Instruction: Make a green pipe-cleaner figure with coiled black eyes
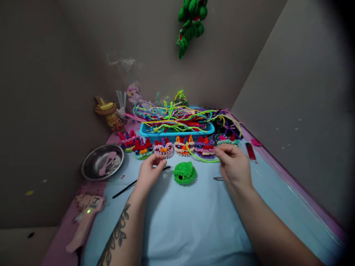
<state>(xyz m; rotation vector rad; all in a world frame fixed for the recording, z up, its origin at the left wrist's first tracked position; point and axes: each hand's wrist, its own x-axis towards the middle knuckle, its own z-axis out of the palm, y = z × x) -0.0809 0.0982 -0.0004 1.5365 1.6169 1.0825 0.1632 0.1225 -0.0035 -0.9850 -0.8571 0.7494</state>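
A lime-green pipe cleaner (pixel 206 161) is pinched in my right hand (pixel 235 166); its free end bends up to the left, in front of the finished heads. My left hand (pixel 152 170) is loosely curled, thumb and fingers slightly apart, with nothing visible in it. Between my hands a round green fuzzy pipe-cleaner piece (pixel 184 173) with a black eye rests on the blue cloth. A black pipe cleaner (pixel 124 190) lies on the cloth and passes behind my left hand. The tip of a small metal blade-like tool (pixel 218 178) shows beside my right hand, which hides the rest.
Several colourful pipe-cleaner animal heads (pixel 163 148) stand in a row before a blue tray (pixel 177 137) heaped with pipe cleaners. At left are a metal bowl (pixel 88 162) with pink tweezers and beads, and a pink glue gun (pixel 85 221). A red object (pixel 250 151) lies at right.
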